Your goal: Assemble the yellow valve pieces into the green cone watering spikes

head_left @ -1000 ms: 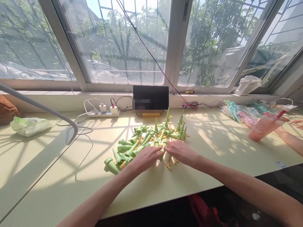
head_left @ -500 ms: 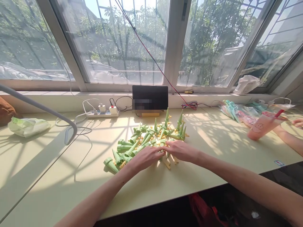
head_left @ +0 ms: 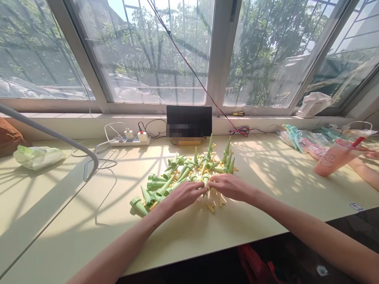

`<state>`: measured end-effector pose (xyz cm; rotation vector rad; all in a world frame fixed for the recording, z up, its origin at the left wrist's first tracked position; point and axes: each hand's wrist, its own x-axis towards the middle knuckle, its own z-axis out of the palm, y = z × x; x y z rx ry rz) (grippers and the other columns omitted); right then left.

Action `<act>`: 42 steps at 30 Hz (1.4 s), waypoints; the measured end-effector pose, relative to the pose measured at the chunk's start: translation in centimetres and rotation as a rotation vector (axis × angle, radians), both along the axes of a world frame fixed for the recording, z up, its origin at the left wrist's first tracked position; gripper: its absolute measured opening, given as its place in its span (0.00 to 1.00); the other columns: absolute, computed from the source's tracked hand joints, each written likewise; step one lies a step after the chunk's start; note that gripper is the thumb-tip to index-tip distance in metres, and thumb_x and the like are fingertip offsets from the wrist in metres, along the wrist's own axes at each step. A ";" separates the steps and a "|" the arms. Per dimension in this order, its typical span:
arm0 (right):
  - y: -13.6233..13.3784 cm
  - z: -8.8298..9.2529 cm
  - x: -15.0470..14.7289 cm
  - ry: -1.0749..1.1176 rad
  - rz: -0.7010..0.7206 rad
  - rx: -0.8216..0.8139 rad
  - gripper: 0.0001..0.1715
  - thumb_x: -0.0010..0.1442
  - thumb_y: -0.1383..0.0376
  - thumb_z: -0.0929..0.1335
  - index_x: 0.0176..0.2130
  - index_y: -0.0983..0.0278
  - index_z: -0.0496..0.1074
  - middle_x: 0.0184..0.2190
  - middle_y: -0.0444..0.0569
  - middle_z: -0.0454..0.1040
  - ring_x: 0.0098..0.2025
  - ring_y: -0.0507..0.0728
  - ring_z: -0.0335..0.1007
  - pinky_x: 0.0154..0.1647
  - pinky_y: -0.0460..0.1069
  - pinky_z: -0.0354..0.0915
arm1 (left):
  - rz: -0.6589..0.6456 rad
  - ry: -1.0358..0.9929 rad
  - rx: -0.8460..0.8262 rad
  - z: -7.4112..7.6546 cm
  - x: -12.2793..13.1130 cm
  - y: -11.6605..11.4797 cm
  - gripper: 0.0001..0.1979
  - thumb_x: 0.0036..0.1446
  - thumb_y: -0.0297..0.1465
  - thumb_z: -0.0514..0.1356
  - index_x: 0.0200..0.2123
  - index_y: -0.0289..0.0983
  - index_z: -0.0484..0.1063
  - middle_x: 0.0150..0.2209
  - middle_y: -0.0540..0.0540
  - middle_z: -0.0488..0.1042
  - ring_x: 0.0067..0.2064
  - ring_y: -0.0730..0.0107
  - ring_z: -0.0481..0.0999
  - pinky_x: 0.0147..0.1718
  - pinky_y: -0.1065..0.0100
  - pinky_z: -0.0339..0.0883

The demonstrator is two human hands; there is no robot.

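A green plastic watering spike point(head_left: 205, 179) stands between my hands, wide ribbed end up and tip down. My left hand point(head_left: 187, 194) pinches it from the left with curled fingers. From the right, my right hand point(head_left: 230, 187) has its fingers drawn together close beside the spike's top; whatever is in its fingertips is too small to make out. Behind and left of my hands spreads a pile of similar green spikes point(head_left: 160, 183), some lying, some upright, mixed with small yellow pieces. A few yellow valve-like pieces point(head_left: 211, 208) lie on the table just below my hands.
The pale table point(head_left: 251, 221) runs to a window ledge. A black screen point(head_left: 189, 122) stands behind the pile, a power strip point(head_left: 130, 142) to its left. At right are a pink drink cup point(head_left: 337, 157), bagged parts point(head_left: 304, 144) and another person's arm point(head_left: 365, 173). A grey curved tube point(head_left: 59, 138) crosses the left.
My fingertips have parted slightly, the right hand shifting a little to the right. The green spike between them now shows more clearly. The whole view has shifted slightly.
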<state>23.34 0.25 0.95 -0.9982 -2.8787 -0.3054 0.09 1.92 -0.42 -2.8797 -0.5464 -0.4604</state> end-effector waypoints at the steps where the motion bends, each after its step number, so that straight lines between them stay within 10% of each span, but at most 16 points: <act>1: -0.1 0.1 0.2 0.060 -0.012 -0.014 0.12 0.66 0.76 0.59 0.40 0.65 0.68 0.36 0.49 0.71 0.32 0.52 0.65 0.31 0.47 0.56 | -0.007 -0.054 -0.035 0.0 -0.1 0.2 0.15 0.63 0.19 0.47 0.43 0.35 0.72 0.32 0.47 0.73 0.27 0.74 0.70 0.23 0.72 0.57; 9: -0.6 0.1 0.5 0.544 -0.123 -0.165 0.07 0.68 0.67 0.61 0.39 0.65 0.68 0.34 0.49 0.71 0.33 0.53 0.66 0.33 0.47 0.61 | -0.010 -0.442 -0.339 0.8 -0.3 0.3 0.10 0.64 0.26 0.54 0.44 0.36 0.75 0.38 0.45 0.77 0.31 0.75 0.74 0.29 0.74 0.65; 19: -1.1 0.2 0.1 0.776 -0.291 -0.265 0.06 0.67 0.65 0.62 0.41 0.63 0.68 0.33 0.47 0.74 0.32 0.53 0.71 0.35 0.48 0.67 | 0.243 -0.739 -0.454 1.3 0.0 -0.1 0.07 0.59 0.33 0.60 0.35 0.36 0.77 0.19 0.55 0.64 0.20 0.79 0.55 0.22 0.74 0.54; 32: -1.1 -1.2 -0.2 0.813 -0.319 -0.376 0.04 0.64 0.66 0.63 0.36 0.63 0.67 0.29 0.45 0.73 0.30 0.53 0.71 0.34 0.49 0.68 | 0.326 -0.580 -0.533 1.1 0.8 -0.2 0.17 0.60 0.34 0.56 0.21 0.36 0.60 0.17 0.57 0.49 0.20 0.79 0.47 0.20 0.73 0.48; 42: 2.3 3.3 -6.3 0.928 -0.256 -0.237 0.04 0.64 0.65 0.63 0.36 0.64 0.66 0.30 0.46 0.73 0.32 0.53 0.69 0.34 0.47 0.64 | 0.561 -0.873 -0.409 7.0 -5.2 4.0 0.14 0.57 0.39 0.59 0.28 0.35 0.73 0.19 0.52 0.67 0.17 0.78 0.61 0.18 0.74 0.52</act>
